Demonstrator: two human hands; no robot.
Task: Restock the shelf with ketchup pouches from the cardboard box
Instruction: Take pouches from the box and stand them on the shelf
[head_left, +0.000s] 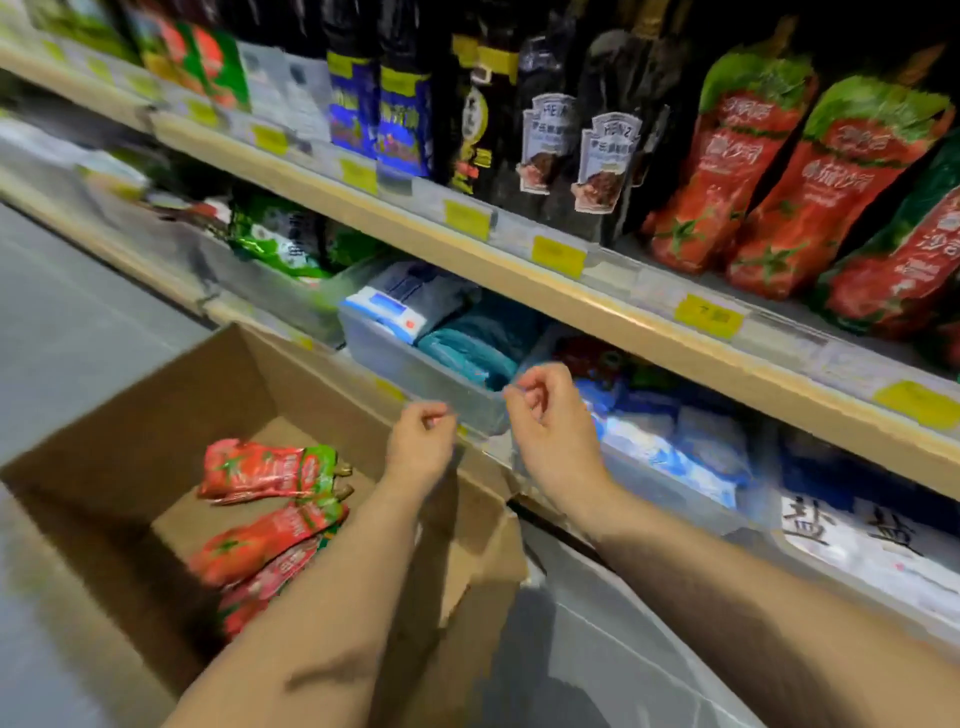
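Observation:
An open cardboard box (130, 415) stands on the floor at lower left. Several red and green ketchup pouches (270, 470) lie flat on its bottom. My left hand (421, 447) hovers over the box's right wall, fingers curled loosely, nothing in it. My right hand (550, 421) is just to its right, in front of the lower shelf's bins, also curled and holding nothing. More ketchup pouches (737, 171) stand upright on the upper shelf (571, 306) at the far right.
Dark sauce bottles (597, 145) and blue-labelled bottles (400, 119) fill the upper shelf left of the pouches. Clear plastic bins (415, 364) on the lower shelf hold teal, blue and white packets. Yellow price tags line the shelf edges. Grey floor (78, 322) lies to the left.

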